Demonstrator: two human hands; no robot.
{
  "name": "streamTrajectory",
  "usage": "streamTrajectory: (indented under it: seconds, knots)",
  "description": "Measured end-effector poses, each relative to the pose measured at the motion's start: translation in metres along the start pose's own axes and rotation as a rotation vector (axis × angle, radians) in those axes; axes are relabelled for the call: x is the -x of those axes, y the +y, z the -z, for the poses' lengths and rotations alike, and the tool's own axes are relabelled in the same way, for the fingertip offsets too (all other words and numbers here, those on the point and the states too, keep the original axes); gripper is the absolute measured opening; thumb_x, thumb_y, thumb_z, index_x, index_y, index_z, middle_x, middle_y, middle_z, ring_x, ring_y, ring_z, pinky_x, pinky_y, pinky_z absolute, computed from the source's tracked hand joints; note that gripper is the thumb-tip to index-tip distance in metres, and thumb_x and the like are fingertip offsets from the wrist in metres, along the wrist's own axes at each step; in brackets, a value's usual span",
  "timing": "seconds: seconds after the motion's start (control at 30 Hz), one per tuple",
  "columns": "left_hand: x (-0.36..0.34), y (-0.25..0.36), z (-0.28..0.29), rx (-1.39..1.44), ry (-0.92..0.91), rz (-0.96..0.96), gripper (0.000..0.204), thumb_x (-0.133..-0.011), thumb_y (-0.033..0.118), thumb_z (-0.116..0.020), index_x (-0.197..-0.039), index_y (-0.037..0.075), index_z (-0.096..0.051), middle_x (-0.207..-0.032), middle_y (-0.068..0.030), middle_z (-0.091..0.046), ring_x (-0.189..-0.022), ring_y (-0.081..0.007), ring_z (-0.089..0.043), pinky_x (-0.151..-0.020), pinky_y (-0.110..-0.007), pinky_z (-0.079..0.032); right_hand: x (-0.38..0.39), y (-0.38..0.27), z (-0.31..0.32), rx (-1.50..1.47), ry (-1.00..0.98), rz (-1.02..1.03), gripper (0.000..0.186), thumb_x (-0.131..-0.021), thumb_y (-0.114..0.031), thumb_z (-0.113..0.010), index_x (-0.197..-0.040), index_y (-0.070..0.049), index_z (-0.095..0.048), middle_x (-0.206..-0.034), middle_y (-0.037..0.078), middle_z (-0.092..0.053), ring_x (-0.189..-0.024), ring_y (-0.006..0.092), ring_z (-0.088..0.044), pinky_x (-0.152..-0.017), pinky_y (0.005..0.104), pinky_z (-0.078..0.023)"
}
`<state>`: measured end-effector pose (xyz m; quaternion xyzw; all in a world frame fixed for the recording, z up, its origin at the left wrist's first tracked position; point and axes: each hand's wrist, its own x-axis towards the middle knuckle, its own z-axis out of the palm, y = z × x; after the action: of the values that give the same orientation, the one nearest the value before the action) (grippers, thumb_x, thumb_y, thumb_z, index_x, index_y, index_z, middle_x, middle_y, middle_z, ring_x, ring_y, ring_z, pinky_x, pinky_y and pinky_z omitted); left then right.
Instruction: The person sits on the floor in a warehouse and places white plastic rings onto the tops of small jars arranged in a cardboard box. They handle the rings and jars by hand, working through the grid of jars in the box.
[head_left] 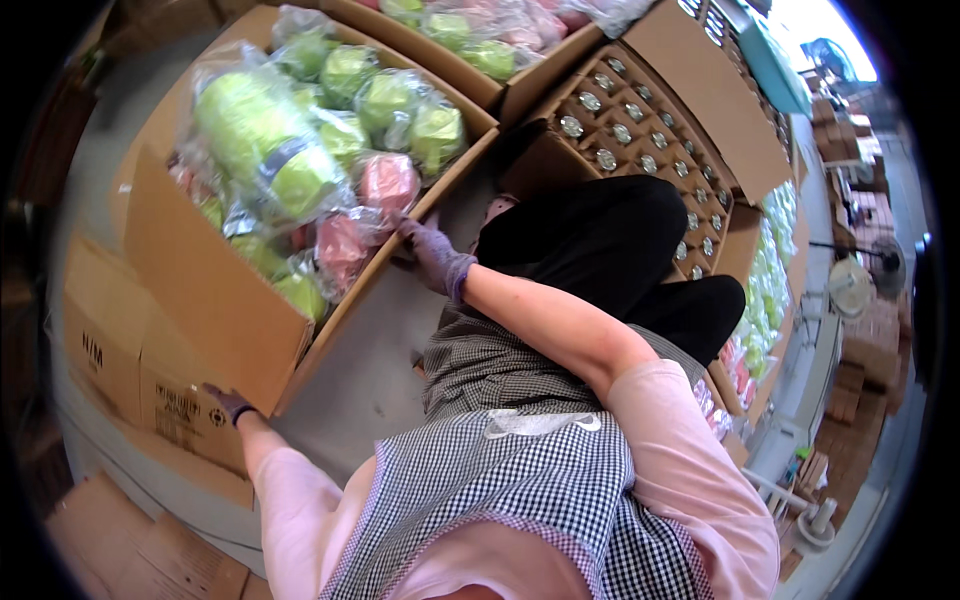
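Note:
A large open cardboard box point(200, 285) holds bagged soft green items point(345, 78) and pink ones point(388, 183), with a long green bundle point(255, 130) on top. My right hand point(435, 252), in a purple glove, grips the box's near right wall, fingers curled at the top edge beside the pink items. My left hand point(228, 400), also gloved, is closed at the box's lower front corner, its fingers partly hidden. Under that corner stands another printed cardboard box point(105, 330).
A divided carton of glass pieces point(645, 135) lies beyond my bent legs point(590, 215). More boxes of bagged items point(470, 40) stand behind and to the right point(760, 300). Flattened cardboard point(130, 535) lies lower left. Fans point(880, 258) and stacked cartons point(865, 330) line the right side.

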<state>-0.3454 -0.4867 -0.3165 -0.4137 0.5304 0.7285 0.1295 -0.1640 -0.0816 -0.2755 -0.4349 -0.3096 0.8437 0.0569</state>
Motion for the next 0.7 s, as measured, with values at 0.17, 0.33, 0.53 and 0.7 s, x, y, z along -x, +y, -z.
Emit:
streamTrajectory:
  seconds: [0.17,0.33,0.53,0.7]
  knots:
    - [-0.065,0.035,-0.003,-0.126,-0.203,-0.062,0.093,-0.089,0.072,-0.031,-0.15,0.004,-0.013,-0.158,-0.0089,-0.013,-0.145,-0.0265,-0.014,-0.116,-0.045,-0.015,-0.001,0.014,0.019,0.523,-0.148,0.312,0.055,-0.095,-0.018,-0.051,-0.147,-0.018,-0.031,-0.125,0.004,-0.051,-0.107,0.0144,-0.054,-0.086,0.0242,-0.046]
    - [-0.138,0.03,0.033,-0.497,-0.393,-0.208,0.084,-0.09,0.069,-0.035,-0.141,0.001,-0.036,-0.14,-0.0109,-0.047,-0.127,-0.0257,-0.045,-0.103,-0.04,-0.038,0.002,0.007,0.001,0.552,0.131,0.207,0.074,-0.092,-0.041,-0.057,-0.144,0.0,-0.023,-0.126,0.011,-0.05,-0.108,0.0148,-0.052,-0.089,0.0263,-0.044]
    - [-0.082,-0.112,0.114,-2.027,-0.199,-0.361,0.061,-0.094,0.051,-0.039,-0.138,0.009,-0.042,-0.139,-0.0133,-0.048,-0.126,-0.03,-0.047,-0.103,-0.041,-0.039,-0.02,0.021,0.013,0.45,0.187,0.256,0.098,-0.084,-0.05,-0.065,-0.142,0.007,-0.01,-0.114,0.013,-0.057,-0.103,0.0202,-0.054,-0.09,0.0295,-0.045]
    - [-0.019,-0.204,0.104,-2.766,-0.771,-0.256,0.045,-0.097,0.036,-0.042,-0.136,0.015,-0.047,-0.138,-0.0152,-0.049,-0.125,-0.0336,-0.048,-0.103,-0.041,-0.04,0.018,-0.019,-0.013,0.488,0.036,0.105,0.131,-0.077,-0.063,-0.065,-0.142,0.007,0.024,-0.138,0.026,-0.043,-0.128,0.0345,-0.045,-0.105,0.031,-0.037]
